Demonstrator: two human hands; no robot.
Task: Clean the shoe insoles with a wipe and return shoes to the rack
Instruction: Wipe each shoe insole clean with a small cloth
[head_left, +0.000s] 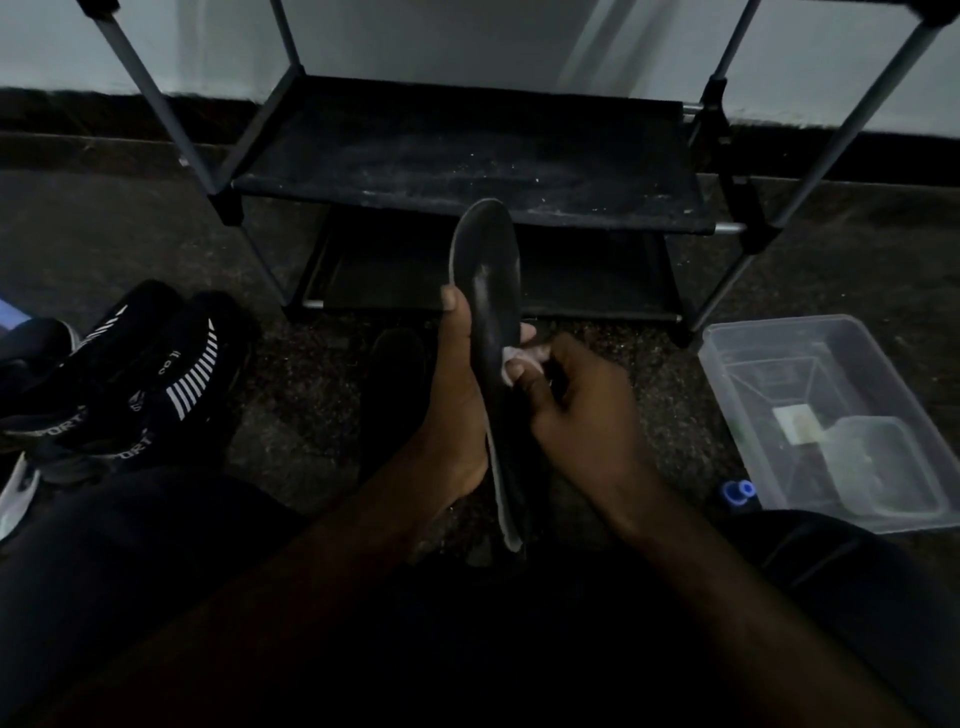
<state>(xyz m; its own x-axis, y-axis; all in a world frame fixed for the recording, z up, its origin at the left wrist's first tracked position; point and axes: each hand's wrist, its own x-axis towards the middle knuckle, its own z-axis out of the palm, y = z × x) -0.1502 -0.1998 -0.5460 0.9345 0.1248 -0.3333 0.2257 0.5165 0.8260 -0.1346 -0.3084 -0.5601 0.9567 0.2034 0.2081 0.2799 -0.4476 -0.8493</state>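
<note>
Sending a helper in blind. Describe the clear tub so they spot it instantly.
Find the black shoe rack against the wall. On the floor by its front leg, on the person's right, sits the tub. Unlike the black sneakers on the left, it is transparent and rectangular.

rack shelf (467, 156) — open ahead; shoes (156, 374) crowd left | bin (769, 325) — blocks right

A home floor beside a pale wall (467, 41): tube-and-fabric shoe rack (467, 171) at 12 o'clock, black sneakers (156, 374) on speckled flooring (291, 395) at 9 o'clock, clear plastic storage tub (727, 364) at 3 o'clock
</note>
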